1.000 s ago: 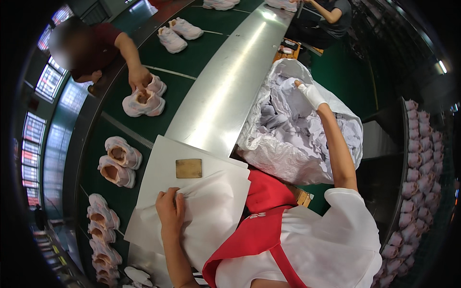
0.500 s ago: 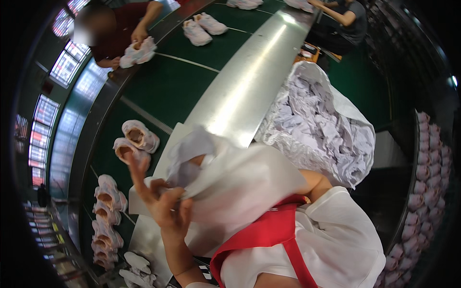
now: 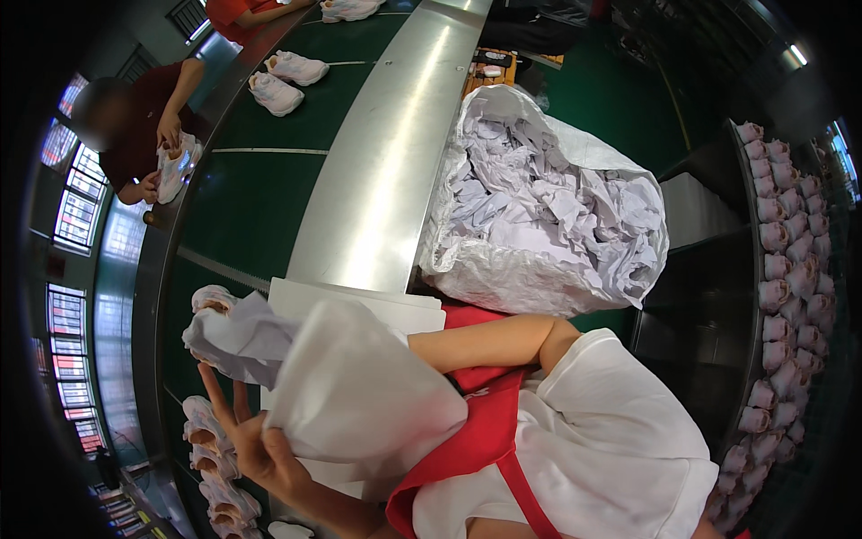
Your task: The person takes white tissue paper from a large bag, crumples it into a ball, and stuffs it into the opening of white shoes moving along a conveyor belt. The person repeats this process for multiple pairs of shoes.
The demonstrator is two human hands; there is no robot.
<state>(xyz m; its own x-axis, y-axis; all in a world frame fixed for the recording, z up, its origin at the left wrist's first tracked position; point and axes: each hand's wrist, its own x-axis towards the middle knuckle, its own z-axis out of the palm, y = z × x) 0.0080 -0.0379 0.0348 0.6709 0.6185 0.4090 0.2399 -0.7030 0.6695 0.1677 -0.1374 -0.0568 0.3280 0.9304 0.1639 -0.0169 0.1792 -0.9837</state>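
A large white paper sheet point(image 3: 359, 395) is held up in front of my body, bent and hanging loosely. My left hand point(image 3: 260, 449) pinches its left edge between thumb and finger, with other fingers stretched out. My right forearm point(image 3: 485, 346) reaches behind the sheet, which hides the right hand. A crumpled greyish-white paper point(image 3: 242, 340) sticks out past the sheet, partly covering a pale shoe point(image 3: 214, 298) on the green belt. Beneath the held sheet, a stack of flat white paper point(image 3: 350, 304) lies at the end of the metal shelf point(image 3: 368, 207).
A white woven sack point(image 3: 530, 278) full of crumpled paper stands right of the shelf. Pale shoes point(image 3: 211, 463) line the green belt point(image 3: 269, 184) at left. A co-worker point(image 3: 148, 126) handles a shoe across the belt. A rack of many shoes point(image 3: 790, 296) stands at far right.
The view has shifted, so the sack and belt appear further left. The crumpled paper has moved left over the shoes, and the sheet hangs lower, still at my left hand.
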